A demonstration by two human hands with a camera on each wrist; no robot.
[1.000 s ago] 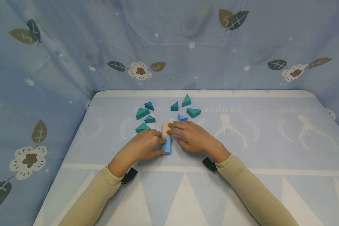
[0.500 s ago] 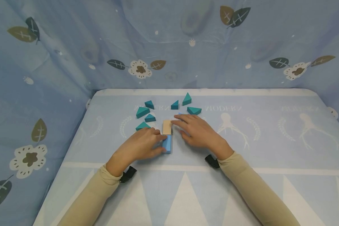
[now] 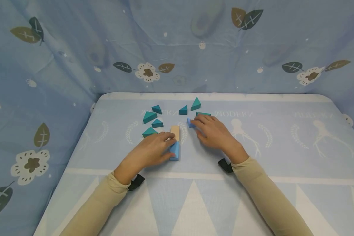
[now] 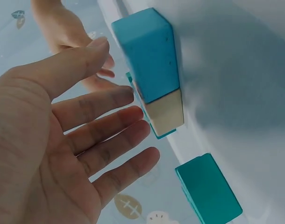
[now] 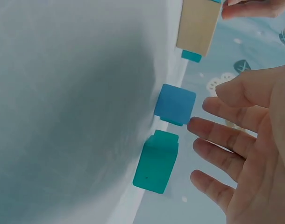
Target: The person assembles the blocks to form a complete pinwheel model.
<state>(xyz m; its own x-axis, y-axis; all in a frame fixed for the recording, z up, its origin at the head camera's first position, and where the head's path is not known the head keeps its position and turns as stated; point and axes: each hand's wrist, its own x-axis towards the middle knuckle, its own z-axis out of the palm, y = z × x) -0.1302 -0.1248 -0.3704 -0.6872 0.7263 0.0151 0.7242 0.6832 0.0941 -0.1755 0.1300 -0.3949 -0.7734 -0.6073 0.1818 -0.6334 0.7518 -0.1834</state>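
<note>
A blue rectangular block [image 3: 175, 151] lies end to end with a pale wooden block [image 3: 176, 131] in the middle of the table. My left hand [image 3: 148, 149] is at their left side, fingers extended; in the left wrist view the fingertips are beside the blue block [image 4: 152, 56], and contact is hard to tell. My right hand [image 3: 216, 136] is at a small blue triangular block [image 3: 189, 123], fingers spread and slightly bent. In the right wrist view one fingertip is at the edge of this block [image 5: 175, 103], with no thumb closed on it.
Several teal triangular blocks lie left of the wooden block, including one near the left hand [image 3: 149, 132]. Behind the right hand are a partly covered teal triangle [image 3: 203, 114], an upright-pointing one [image 3: 196, 104] and a darker one [image 3: 183, 110]. A patterned curtain [image 3: 183, 46] stands behind.
My right hand has left the wooden block and moved right and away, to the small blue triangular block, which now looks turned. The left hand has barely moved beside the blue block.
</note>
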